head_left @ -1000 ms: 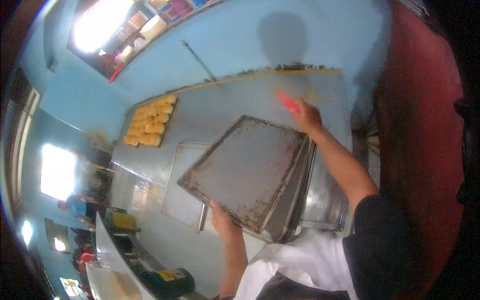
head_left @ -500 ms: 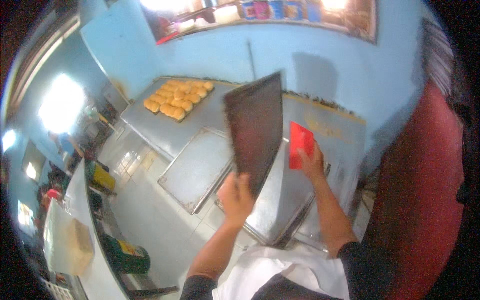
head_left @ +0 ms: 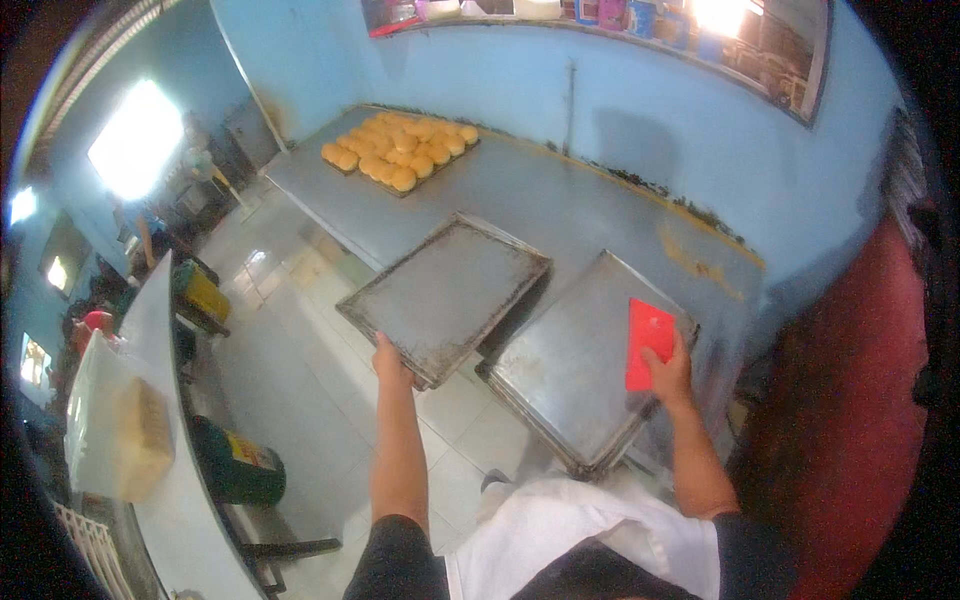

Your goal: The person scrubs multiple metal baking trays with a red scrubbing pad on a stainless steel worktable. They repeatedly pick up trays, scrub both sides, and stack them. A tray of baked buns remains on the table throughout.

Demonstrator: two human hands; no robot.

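My left hand (head_left: pixel 393 361) grips the near corner of a worn metal baking tray (head_left: pixel 445 290), held over the table's front edge at the left. Whether a second tray lies directly beneath it, I cannot tell. In my right hand (head_left: pixel 670 372) is a flat red dough scraper (head_left: pixel 649 340), thumb across its face. It hovers over the right side of a stack of baking trays (head_left: pixel 570 365), whose top one is bare and shiny. At the far left of the table sits a tray loaded with golden bread rolls (head_left: pixel 400 145).
The grey metal table (head_left: pixel 600 205) runs along a blue wall (head_left: pixel 520 85) with a shelf opening above. A white counter (head_left: pixel 180 470) carries a plastic-wrapped block (head_left: pixel 140 440) at left. Below it stand a dark green bucket (head_left: pixel 235 465) and a yellow container (head_left: pixel 205 295). A red surface (head_left: pixel 840 430) rises at right.
The tray in my left hand has swung down and left from a steep tilt to nearly flat. My right hand with the scraper has moved slightly down and right.
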